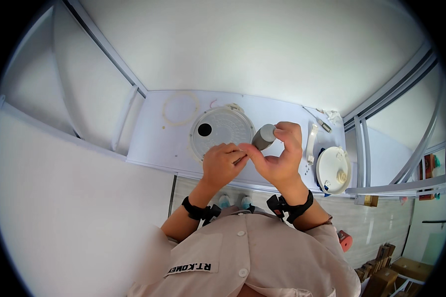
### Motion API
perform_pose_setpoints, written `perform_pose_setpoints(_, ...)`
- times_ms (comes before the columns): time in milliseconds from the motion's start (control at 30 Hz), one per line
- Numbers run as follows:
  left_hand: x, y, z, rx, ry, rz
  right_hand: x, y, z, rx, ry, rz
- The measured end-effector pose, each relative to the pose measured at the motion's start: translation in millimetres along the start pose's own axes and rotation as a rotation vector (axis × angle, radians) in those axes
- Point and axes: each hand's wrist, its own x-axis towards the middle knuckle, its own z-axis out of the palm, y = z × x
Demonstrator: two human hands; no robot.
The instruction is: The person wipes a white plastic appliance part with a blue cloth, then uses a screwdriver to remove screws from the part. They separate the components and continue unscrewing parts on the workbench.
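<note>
Over the near edge of a round pale-grey ribbed cover (221,132), which carries a black disc (204,129), my two hands meet. My right hand (282,158) is curled around a grey cylinder (263,136) with a lighter flat end tilted up; what kind of thing it is I cannot make out. Its thumb reaches across to the fingertips of my left hand (220,163). The left fingers are bent and pinched together, and whatever lies between them is hidden.
A thin cream ring (164,110) lies at the far left of the white table (151,148). On the right are a screwdriver (324,124), a white strip-shaped part (311,141), several small screws (307,169) and a round white housing (333,171). Walls and rails border the table.
</note>
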Motion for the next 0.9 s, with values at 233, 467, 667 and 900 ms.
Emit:
perform_pose_setpoints(233, -3.5, -0.3, -1.9, -0.004, -0.005, 0.006, 18.7, 4.6, 0.9, -0.009, 0.09, -0.06)
perform_pose_setpoints(467, -6.7, -1.8, -1.3, -0.004, -0.039, -0.045, 22.6, 5.6, 2.5, 0.016, 0.109, -0.097)
perform_pose_setpoints(667, -4.0, 2.2, -6.1, 0.004, -0.068, -0.045, 16.6, 10.9, 5.1, -0.005, 0.162, 0.016)
perform_pose_setpoints(900, -1.1, 1.6, -7.3, -0.016, -0.077, -0.056, 7.6, 25.3, 16.6, 0.029, 0.243, -0.117)
